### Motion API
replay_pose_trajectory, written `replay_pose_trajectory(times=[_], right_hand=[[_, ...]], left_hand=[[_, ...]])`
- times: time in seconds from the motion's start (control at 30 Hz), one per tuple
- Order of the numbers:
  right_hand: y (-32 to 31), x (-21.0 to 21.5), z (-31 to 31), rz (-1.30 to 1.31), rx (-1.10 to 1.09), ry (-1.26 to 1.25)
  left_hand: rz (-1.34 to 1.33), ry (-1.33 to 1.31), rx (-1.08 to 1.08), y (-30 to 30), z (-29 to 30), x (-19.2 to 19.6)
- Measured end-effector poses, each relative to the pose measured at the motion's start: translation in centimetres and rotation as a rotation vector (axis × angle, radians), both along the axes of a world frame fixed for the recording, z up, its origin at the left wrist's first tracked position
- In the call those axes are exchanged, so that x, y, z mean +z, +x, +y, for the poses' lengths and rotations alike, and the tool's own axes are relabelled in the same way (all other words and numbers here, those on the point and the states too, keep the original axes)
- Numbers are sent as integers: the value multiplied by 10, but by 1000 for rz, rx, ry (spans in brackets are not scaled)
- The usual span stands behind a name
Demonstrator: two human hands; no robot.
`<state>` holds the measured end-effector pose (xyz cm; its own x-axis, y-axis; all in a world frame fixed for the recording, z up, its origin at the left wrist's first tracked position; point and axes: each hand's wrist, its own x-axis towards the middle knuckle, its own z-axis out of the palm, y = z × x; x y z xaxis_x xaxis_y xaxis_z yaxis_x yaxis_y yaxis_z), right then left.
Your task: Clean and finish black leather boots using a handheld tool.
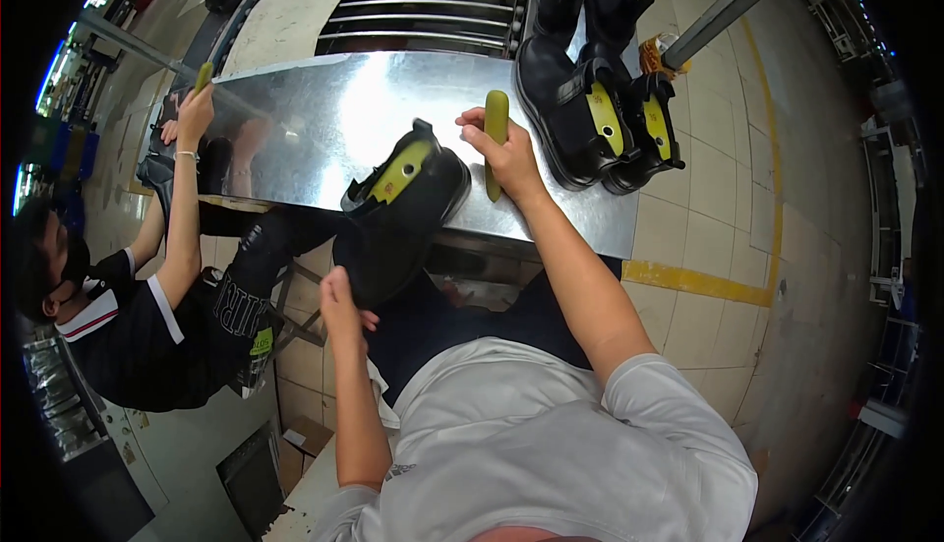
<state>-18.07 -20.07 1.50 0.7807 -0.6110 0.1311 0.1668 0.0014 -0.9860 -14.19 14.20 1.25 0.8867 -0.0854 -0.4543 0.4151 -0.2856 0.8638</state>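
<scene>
A black boot [393,249] with a yellow-green insole [403,170] lies tilted across the near edge of the metal table, its heel over the tabletop and its toe toward my lap. At the toe, my left hand [342,314] grips the boot, fingers along its side and thumb below; the contact is partly hidden. To the right of the heel, my right hand [513,160] is closed on a green stick [497,119] with rounded ends, held upright in the picture, clear of the boot. Its fingertips point left.
Several black boots [570,99] with yellow-green insoles stand along the right side of the metal table [295,99]. Beyond lies a roller conveyor [423,1]. A co-worker [128,316] sits at left, holding a similar green stick [204,77]. A metal post [733,6] rises at right.
</scene>
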Motion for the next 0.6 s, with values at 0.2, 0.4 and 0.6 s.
replay_pose_trajectory(times=[0.2,0.4,0.6], right_hand=[[-10,4,-4,0,118,96],[-7,4,-3,21,129,43],[-4,16,4,35,158,-120]], left_hand=[[214,-173,-275,-70,-47,19],[-47,-135,-441,-61,-65,6],[-885,172,-457,-24,-110,44]])
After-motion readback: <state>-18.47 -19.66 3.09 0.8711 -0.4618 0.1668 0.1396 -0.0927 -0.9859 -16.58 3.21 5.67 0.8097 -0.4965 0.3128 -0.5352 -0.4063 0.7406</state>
